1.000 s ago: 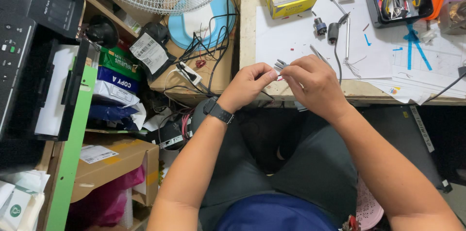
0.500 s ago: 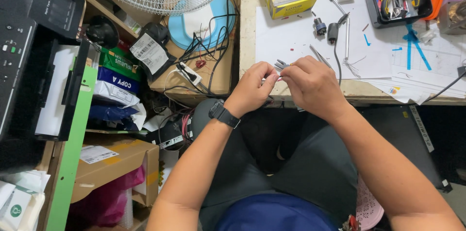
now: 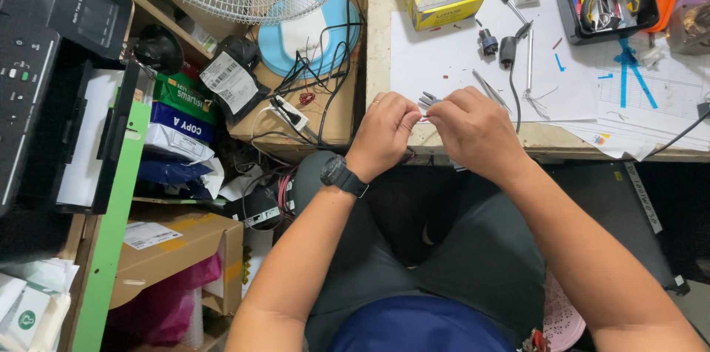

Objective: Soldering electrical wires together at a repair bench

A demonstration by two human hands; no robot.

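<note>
Head view shows both hands, left hand [image 3: 384, 132] and right hand [image 3: 477, 130], drawn together at the front edge of the desk [image 3: 473, 141], pinching a small grey connector [image 3: 427, 100] between their fingertips, above the person's lap.

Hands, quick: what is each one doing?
Left hand: fingers pinched on the small grey part.
Right hand: fingers pinched on the same part.

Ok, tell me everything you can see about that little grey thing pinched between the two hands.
The small grey part is mostly hidden. Only a short grey end shows, seemingly with a few prongs or strands, poking up between the left hand and right hand. Both hands pinch it at the front edge of the wooden workbench. Material unclear.
</note>
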